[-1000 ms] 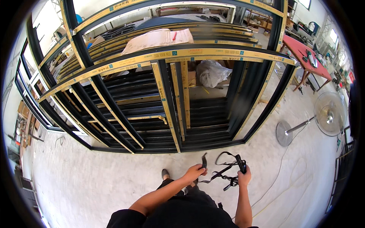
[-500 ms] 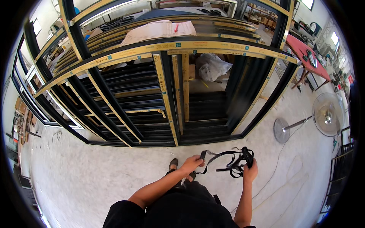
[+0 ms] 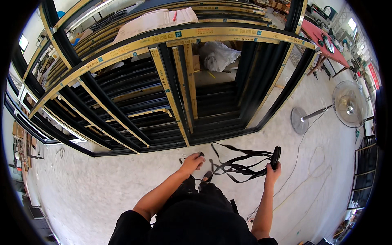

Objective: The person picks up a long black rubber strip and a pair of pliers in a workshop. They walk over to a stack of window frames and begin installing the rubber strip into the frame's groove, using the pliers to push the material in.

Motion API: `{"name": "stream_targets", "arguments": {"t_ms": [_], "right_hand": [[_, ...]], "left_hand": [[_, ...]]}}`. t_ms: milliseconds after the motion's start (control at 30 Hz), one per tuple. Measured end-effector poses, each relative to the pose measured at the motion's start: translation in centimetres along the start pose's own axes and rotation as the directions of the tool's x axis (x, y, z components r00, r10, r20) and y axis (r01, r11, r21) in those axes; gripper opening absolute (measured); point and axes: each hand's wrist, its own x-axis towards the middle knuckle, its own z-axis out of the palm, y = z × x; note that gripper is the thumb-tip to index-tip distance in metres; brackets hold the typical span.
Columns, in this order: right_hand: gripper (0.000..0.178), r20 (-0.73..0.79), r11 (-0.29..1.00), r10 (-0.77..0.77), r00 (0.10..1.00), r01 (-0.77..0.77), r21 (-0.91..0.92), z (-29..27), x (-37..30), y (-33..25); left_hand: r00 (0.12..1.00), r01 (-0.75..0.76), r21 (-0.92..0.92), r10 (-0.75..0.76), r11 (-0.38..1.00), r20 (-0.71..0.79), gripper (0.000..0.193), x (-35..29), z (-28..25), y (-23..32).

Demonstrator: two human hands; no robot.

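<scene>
A long, flat, black rubber-like strip (image 3: 250,153) hangs in loose loops between my hands, above the concrete floor. My right hand (image 3: 272,172) is closed round a gathered bundle of it, whose folds stand up above the fingers. To the left, my left hand (image 3: 192,163) is closed in a pinch, with a small dark bit of the strip showing at the fingertips. Just ahead stands a large upright window frame (image 3: 188,139) of black profiles with yellow protective tape; neither hand touches it.
Behind the frame lie stacked black profiles (image 3: 134,87), a pinkish-white sheet (image 3: 155,22) and a white plastic bag (image 3: 218,57). At right stand a pedestal fan (image 3: 350,107) and a red-topped table (image 3: 322,38). Cables (image 3: 300,171) trail over the floor there.
My hands have moved farther apart, the left one leftward. The tangled strip is now spread into longer loops, with the bundle upright in my right hand. The view has shifted slightly.
</scene>
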Motion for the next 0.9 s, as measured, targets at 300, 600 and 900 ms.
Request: {"name": "stream_targets", "arguments": {"t_ms": [300,600,900], "right_hand": [[0.035,-0.042,0.993,-0.116,0.992,0.114,-0.042,-0.3,3.4,-1.5],[0.075,0.183,0.749,-0.199,0.963,0.269,-0.605,-0.7,8.0,-0.8],[0.066,0.931,0.528,0.220,0.290,-0.838,0.137,12.5,-6.4,-6.8]], "left_hand": [[0.995,-0.097,-0.182,0.089,0.979,-0.052,0.022,-0.7,-1.6,3.6],[0.938,-0.312,-0.299,0.342,0.902,0.052,0.025,-5.4,0.5,10.1],[0.876,-0.249,0.084,0.187,0.965,0.445,0.025,-5.7,4.6,7.9]]}}
